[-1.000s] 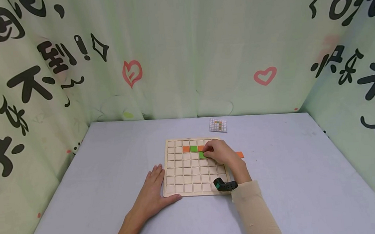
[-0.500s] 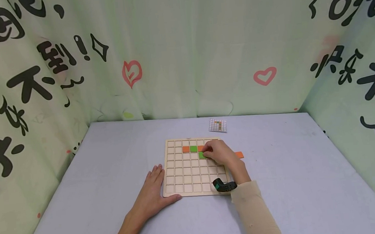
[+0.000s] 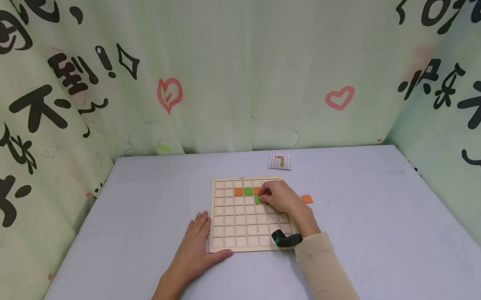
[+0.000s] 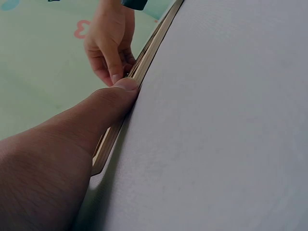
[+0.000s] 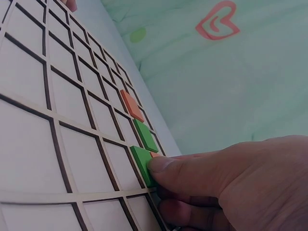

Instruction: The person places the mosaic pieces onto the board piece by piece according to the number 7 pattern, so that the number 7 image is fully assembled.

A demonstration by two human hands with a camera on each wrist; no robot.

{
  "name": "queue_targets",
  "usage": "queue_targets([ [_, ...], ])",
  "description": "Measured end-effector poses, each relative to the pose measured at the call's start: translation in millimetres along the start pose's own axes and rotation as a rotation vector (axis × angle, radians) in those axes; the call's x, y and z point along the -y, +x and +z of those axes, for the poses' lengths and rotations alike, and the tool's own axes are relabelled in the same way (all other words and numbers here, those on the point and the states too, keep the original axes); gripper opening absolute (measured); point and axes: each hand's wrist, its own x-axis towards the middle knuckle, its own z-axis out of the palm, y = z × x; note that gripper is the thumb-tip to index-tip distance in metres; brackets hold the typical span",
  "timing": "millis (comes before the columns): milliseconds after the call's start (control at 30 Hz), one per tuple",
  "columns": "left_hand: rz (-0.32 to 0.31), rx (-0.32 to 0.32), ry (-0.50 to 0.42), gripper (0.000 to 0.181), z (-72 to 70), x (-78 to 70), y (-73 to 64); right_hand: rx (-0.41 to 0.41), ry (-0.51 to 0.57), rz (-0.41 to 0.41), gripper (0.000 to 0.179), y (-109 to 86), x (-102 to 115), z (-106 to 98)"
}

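A wooden grid board (image 3: 229,228) lies on the table. My right hand (image 3: 284,196) is over its upper right part, thumb and fingers pinching a green tile (image 5: 142,163); in the right wrist view the thumb tip overlaps the tile's edge. Just behind, in one row, sit an orange tile (image 3: 238,191), another green tile (image 3: 248,191) and a second orange tile (image 3: 257,190), which the fingers partly cover. My left hand (image 3: 194,243) rests at the board's near left corner, fingers straight along the left side and thumb (image 4: 126,84) on the front edge.
A loose orange tile (image 3: 307,199) lies on the table right of the board, beside my right wrist. Behind the board is a small card (image 3: 279,161) with a printed coloured grid. Curtains (image 3: 247,74) with writing and hearts enclose the table (image 3: 399,231).
My right wrist and forearm have shifted slightly left, showing more of the loose orange tile. The fingers stay at the green tile, and my left hand has not moved.
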Motion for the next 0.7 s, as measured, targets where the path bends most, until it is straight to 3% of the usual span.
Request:
queue_targets([
  [700, -0.004, -0.002, -0.009, 0.11, 0.8, 0.5, -0.1, -0.044, 0.051, 0.042, 0.007, -3.7, 0.5, 3.7],
])
